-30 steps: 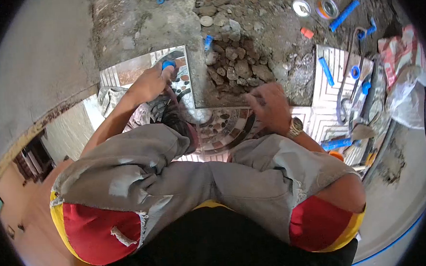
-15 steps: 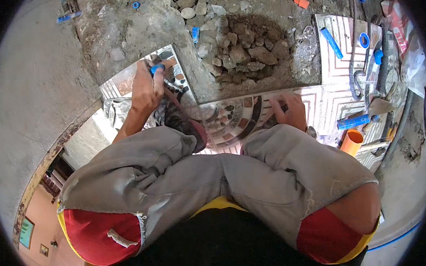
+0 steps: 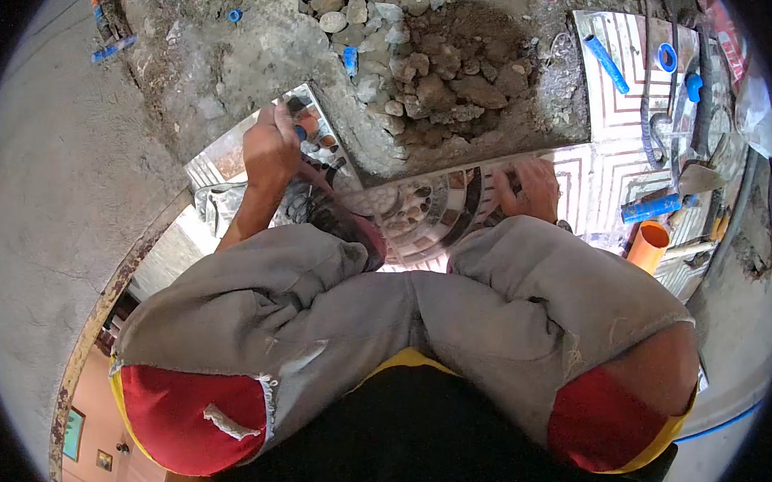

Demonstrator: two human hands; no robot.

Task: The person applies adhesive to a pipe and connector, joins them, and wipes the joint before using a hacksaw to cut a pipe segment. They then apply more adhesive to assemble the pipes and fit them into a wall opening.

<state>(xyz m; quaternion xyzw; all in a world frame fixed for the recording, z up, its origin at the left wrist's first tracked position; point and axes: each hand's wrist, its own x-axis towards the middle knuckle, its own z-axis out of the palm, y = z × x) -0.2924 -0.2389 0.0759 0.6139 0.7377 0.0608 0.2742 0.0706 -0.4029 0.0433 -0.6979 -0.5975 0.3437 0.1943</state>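
Observation:
My left hand is over the patterned tile at the left. Its fingers are closed on a small blue plastic pipe piece, mostly hidden by the hand. My right hand rests on the tiles at the right end of the round pebble-pattern tile, fingers bent and apart, with nothing seen in it. Between the hands, a dark shoe stands below the left tile.
Ahead lies a hole with broken stones in rough ground. To the right are striped tiles, blue pipes, an orange pipe, a trowel and a clear plastic bag. A rusty edge runs along the left.
The view has shifted slightly. My left hand has turned over the tile, so less of the blue pipe piece shows. My right hand stays on the tiles.

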